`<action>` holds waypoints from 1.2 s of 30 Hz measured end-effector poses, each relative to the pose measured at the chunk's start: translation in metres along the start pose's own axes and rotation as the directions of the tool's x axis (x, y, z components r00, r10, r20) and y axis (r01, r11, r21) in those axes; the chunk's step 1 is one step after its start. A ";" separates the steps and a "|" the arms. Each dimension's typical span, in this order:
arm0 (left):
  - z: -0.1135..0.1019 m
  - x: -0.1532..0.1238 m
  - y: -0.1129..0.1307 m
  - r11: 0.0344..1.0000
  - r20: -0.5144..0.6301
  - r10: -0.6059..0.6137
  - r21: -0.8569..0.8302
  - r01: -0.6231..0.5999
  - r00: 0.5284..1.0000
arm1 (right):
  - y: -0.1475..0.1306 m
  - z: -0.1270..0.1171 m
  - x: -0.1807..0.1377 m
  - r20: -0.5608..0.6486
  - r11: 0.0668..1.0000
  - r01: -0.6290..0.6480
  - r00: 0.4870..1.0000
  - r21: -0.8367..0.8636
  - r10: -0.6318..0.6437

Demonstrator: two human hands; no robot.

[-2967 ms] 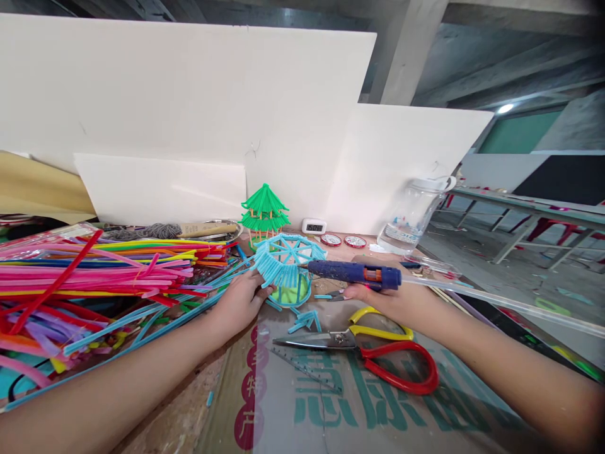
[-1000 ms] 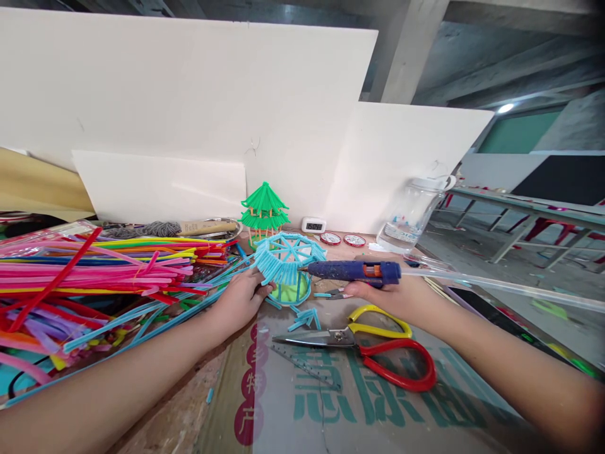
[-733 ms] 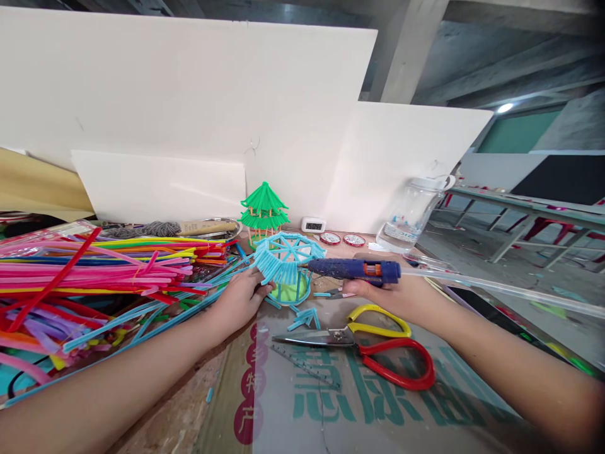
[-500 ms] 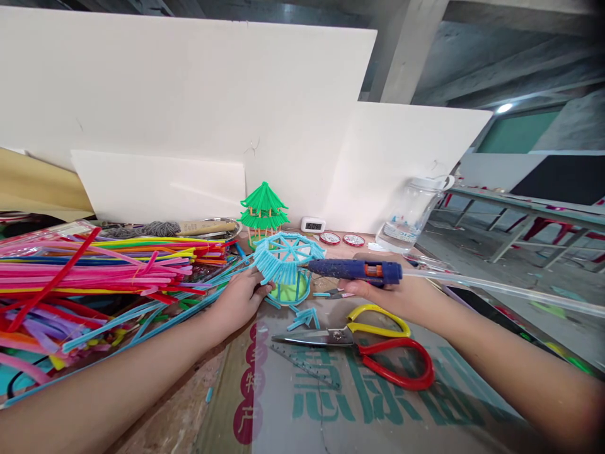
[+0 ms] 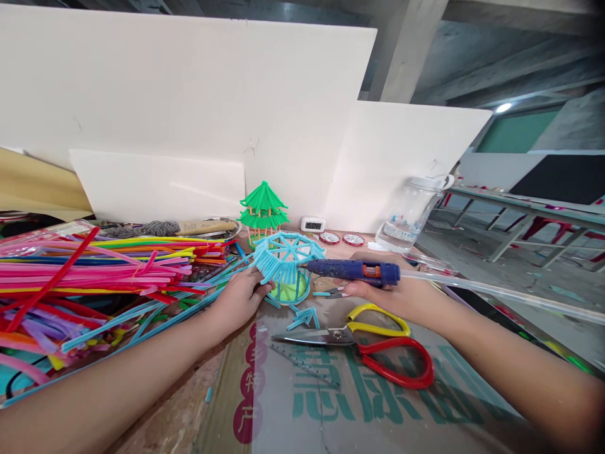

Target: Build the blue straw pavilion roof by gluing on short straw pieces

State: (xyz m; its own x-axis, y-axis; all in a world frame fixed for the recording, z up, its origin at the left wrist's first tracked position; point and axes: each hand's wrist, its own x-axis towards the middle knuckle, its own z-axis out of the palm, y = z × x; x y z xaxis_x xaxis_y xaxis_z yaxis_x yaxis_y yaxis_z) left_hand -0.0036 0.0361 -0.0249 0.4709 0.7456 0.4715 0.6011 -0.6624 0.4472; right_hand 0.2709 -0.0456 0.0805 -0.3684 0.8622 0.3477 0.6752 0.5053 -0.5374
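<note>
A light-blue pipe-cleaner pavilion model stands near the middle of the table, with a spoked, partly covered roof over a green base. My left hand grips its left side, fingers partly hidden behind the roof edge. Wrapped around a dark-blue hot glue gun, my right hand keeps the nozzle at the roof's right front edge; whether it touches I cannot tell. A long clear glue stick trails from the gun's back. Short cut blue pipe-cleaner pieces lie just in front of the model.
Scissors with yellow and red handles lie on a printed board, beside a clear set square. Piled pipe cleaners fill the left. Behind stand a green pagoda model, a small digital clock and a water bottle.
The glue gun has shifted very slightly left with my right hand. My left hand and the pavilion model stay where they were.
</note>
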 end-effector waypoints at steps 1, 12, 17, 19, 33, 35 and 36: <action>0.000 0.000 0.000 1.000 0.000 -0.004 0.001 0.004 1.000 | -0.001 0.000 0.000 -0.002 1.000 0.000 1.000 -0.011 0.000; -0.001 0.000 0.001 1.000 0.024 -0.031 0.003 0.031 0.999 | 0.004 0.003 -0.002 -0.066 0.998 0.009 0.998 -0.056 -0.013; -0.001 0.000 0.002 0.999 0.017 -0.034 0.008 0.034 0.999 | -0.001 0.000 0.000 -0.018 0.998 0.025 0.999 -0.064 -0.026; -0.001 0.000 0.002 0.999 0.017 -0.035 0.012 0.035 0.999 | -0.001 0.000 0.000 -0.009 0.997 0.030 0.999 -0.078 -0.031; -0.001 0.001 0.002 1.000 0.013 -0.021 -0.018 0.021 1.000 | 0.008 0.007 -0.004 -0.115 0.992 -0.009 0.993 -0.122 -0.005; -0.001 0.000 0.002 1.000 0.013 -0.023 -0.014 0.023 1.000 | 0.007 0.007 -0.003 -0.116 0.995 -0.015 0.993 -0.101 0.004; -0.001 0.000 0.003 1.000 0.013 -0.022 -0.012 0.022 1.000 | 0.006 0.007 -0.003 -0.112 0.996 -0.019 0.994 -0.092 0.008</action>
State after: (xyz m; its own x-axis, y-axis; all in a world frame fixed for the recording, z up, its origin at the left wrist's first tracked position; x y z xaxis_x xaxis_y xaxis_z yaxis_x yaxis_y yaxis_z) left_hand -0.0026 0.0346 -0.0226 0.4661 0.7609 0.4515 0.6037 -0.6466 0.4664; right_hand 0.2717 -0.0448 0.0707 -0.2888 0.8567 0.4273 0.7378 0.4836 -0.4709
